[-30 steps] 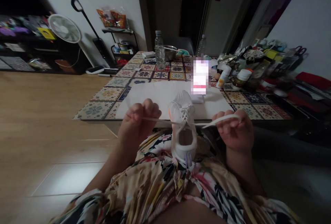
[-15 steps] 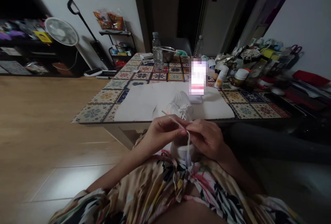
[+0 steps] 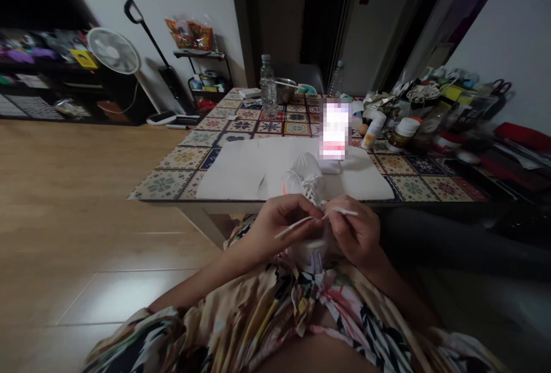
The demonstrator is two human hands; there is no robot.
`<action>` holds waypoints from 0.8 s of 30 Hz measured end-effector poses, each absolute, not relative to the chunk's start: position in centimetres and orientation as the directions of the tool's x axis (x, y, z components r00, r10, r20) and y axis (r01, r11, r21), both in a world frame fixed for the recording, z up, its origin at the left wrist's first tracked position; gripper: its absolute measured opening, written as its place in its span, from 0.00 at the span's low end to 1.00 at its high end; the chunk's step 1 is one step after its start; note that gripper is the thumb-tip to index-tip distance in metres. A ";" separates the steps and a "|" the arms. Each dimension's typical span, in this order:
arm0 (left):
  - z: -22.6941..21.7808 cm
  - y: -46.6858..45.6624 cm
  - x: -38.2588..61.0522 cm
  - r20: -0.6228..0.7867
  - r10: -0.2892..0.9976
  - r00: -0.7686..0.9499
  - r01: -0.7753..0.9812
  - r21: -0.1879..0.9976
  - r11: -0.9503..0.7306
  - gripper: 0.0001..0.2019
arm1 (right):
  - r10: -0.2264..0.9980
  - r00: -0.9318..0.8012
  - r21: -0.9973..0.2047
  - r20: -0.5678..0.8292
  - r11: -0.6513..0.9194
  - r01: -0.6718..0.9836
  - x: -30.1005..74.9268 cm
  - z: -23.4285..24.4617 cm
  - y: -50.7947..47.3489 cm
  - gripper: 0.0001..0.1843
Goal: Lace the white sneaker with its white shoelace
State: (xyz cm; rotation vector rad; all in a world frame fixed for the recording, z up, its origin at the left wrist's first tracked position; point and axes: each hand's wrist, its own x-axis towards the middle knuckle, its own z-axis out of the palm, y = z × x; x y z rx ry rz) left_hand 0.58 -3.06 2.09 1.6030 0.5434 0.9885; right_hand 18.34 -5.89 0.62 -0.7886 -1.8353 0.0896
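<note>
A white lace-up shoe (image 3: 305, 167) points away from me, its toe over the white sheet (image 3: 236, 169) at the table's near edge and its heel close to my lap. Above its opening, my left hand (image 3: 290, 218) pinches a white shoelace (image 3: 296, 226) between thumb and fingers. My right hand (image 3: 353, 226) pinches the lace too, close to the left fingertips. One stretch of lace lies across the left thumb, and another sticks out over the right fingers. Both hands hide the middle of the shoe.
A lit, blurred phone (image 3: 334, 132) stands behind the shoe. Farther back on the patterned table (image 3: 166, 182) are a clear bottle (image 3: 267, 89) and a metal bowl (image 3: 284, 93). Jars and a white bottle (image 3: 373, 130) crowd the right side. A fan (image 3: 114, 50) stands at the far left.
The lace has shifted: its hanging stretch is gone from between my hands, and a piece now points right across the right fingers. The whole view has moved slightly.
</note>
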 end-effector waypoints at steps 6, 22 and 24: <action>2.4 -2.9 0.4 0.377 0.769 0.516 -0.047 0.909 -0.414 0.06 | 0.624 -0.089 -0.499 0.776 0.694 0.519 18.1 0.7 -5.6 0.03; 1.7 -2.6 0.5 0.339 0.860 0.381 -0.216 0.937 -0.274 0.18 | 0.440 -0.274 -0.241 0.855 0.805 0.542 18.3 0.5 -4.9 0.15; 1.7 -2.5 0.6 0.314 0.870 0.379 -0.241 0.942 -0.235 0.19 | 0.390 -0.325 -0.150 0.862 0.808 0.569 18.6 0.4 -5.0 0.15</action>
